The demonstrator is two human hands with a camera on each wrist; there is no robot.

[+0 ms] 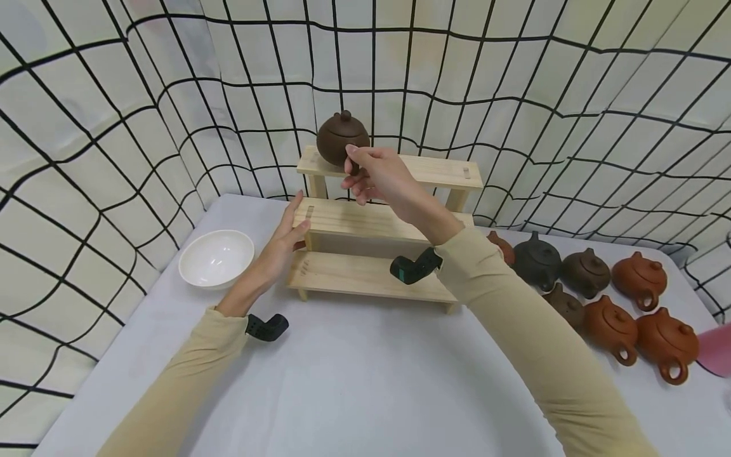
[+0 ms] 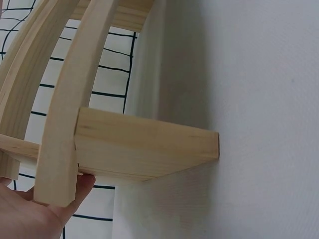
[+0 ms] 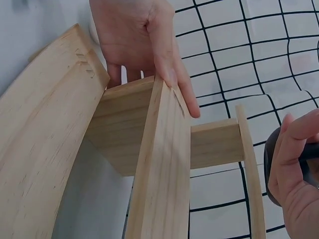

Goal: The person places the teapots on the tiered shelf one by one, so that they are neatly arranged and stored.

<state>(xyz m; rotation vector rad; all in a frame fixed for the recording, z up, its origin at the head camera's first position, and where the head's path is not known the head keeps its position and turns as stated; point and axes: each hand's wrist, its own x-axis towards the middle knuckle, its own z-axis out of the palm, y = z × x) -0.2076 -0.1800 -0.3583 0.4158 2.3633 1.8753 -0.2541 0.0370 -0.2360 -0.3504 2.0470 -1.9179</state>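
Observation:
A dark brown teapot (image 1: 341, 136) sits at the left end of the top board of a three-tier wooden shelf rack (image 1: 365, 219). Its handle is pinched by my right hand (image 1: 385, 174), which reaches in from the right; part of the pot also shows beside the right hand (image 3: 299, 169) in the right wrist view. My left hand (image 1: 281, 240) grips the left end of the middle board, thumb on top and fingers round the outer side. The right wrist view shows the left hand (image 3: 137, 37) against that board end; in the left wrist view the rack's end support (image 2: 144, 144) is near.
Several teapots, reddish clay (image 1: 638, 279) and dark ones (image 1: 537, 260), stand on the white table (image 1: 354, 381) at the right. A white bowl (image 1: 216, 259) is left of the rack. A pink object (image 1: 716, 350) lies at the right edge. Black wire grid (image 1: 457, 101) encloses the back and sides.

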